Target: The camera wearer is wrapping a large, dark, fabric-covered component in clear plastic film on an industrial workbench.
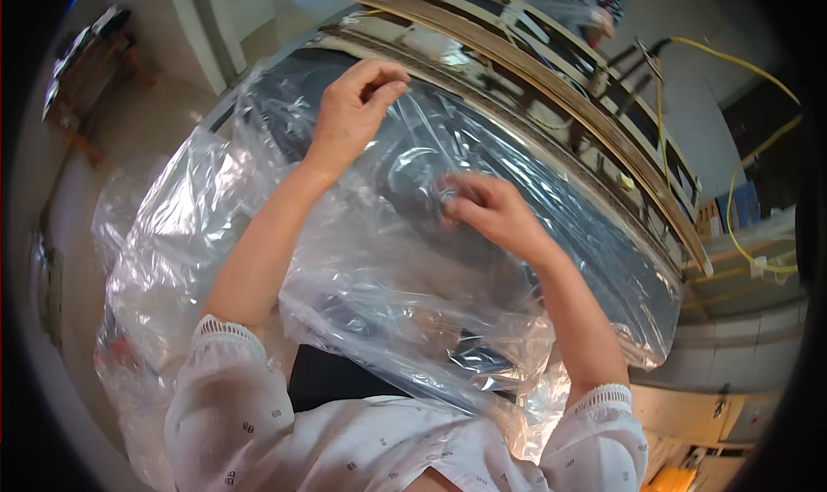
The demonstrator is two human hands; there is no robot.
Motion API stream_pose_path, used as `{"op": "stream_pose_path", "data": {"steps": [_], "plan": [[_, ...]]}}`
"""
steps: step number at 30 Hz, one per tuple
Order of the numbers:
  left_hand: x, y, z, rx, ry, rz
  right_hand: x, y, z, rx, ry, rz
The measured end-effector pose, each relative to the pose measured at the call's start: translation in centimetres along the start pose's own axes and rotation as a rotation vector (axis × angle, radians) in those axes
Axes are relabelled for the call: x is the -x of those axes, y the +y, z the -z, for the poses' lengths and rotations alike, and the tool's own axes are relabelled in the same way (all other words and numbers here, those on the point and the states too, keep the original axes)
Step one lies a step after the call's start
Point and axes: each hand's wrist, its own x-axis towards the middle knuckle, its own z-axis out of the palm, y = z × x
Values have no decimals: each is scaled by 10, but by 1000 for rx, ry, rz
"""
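Note:
A large, crumpled sheet of clear plastic film (pixel 194 212) spreads over a dark work surface and spills down its left and near sides. My left hand (pixel 349 113) is raised over the far part of the film, thumb and fingers pinched on a fold that stretches toward the right. Lower and to the right, my right hand (pixel 495 208) also pinches the film; its fingertips are slightly blurred by motion. Glare hides where the film's layers part between the hands. Near my body, a piece of black cloth (pixel 332 378) shows below the film.
A long machine frame with wooden bars (pixel 534 65) runs along the far side of the surface. A yellow hose (pixel 741 57) hangs at the right. Light wooden boards (pixel 680 410) lie at the lower right. A wooden stand (pixel 86 87) is at the far left.

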Motion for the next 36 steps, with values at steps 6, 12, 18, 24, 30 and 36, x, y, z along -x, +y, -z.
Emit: {"op": "stream_pose_path", "data": {"steps": [6,12,18,24,30,36], "plan": [[-7,-46,73,-690,280,-54,75,31,56,-322,-268,-372],[-37,-93,171,-1135,456,-81,112,62,88,-479,10,-454],[-58,-105,184,-896,245,256,109,69,81,-433,101,-431],[-74,-106,184,-710,229,143,116,61,78,-438,146,-407],[-83,-123,188,-378,299,232,116,60,77,-412,143,-353],[-86,-149,134,-538,433,210,186,75,46,-412,-175,-284]]}}
